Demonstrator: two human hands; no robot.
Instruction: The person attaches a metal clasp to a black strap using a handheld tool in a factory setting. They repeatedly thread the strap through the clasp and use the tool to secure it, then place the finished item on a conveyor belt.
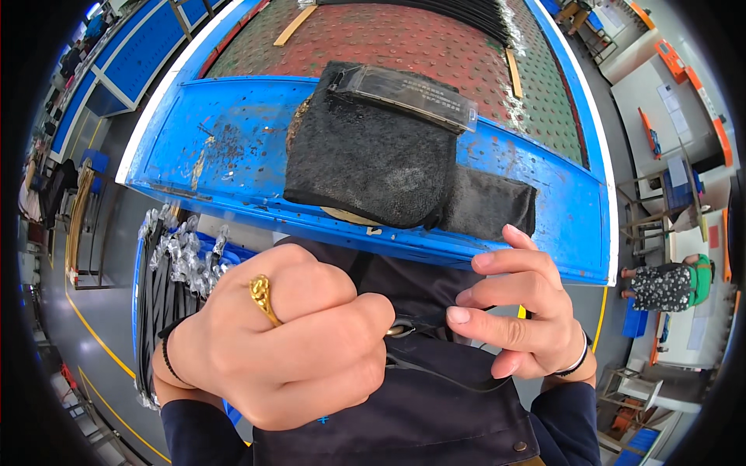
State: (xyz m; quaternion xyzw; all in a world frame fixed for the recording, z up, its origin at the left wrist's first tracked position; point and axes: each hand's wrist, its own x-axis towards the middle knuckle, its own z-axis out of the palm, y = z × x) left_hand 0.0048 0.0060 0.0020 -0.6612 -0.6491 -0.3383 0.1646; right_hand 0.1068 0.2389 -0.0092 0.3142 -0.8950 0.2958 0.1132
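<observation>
left hand (287, 334) fisted – cord (435, 375) between hands

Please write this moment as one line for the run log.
left hand: closed on thin black cord | right hand: pinches same cord | behind: black cloth on blue tray

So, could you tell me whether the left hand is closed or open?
Closed: the left hand is curled into a fist, knuckles up, pinching a thin black cord.
</observation>
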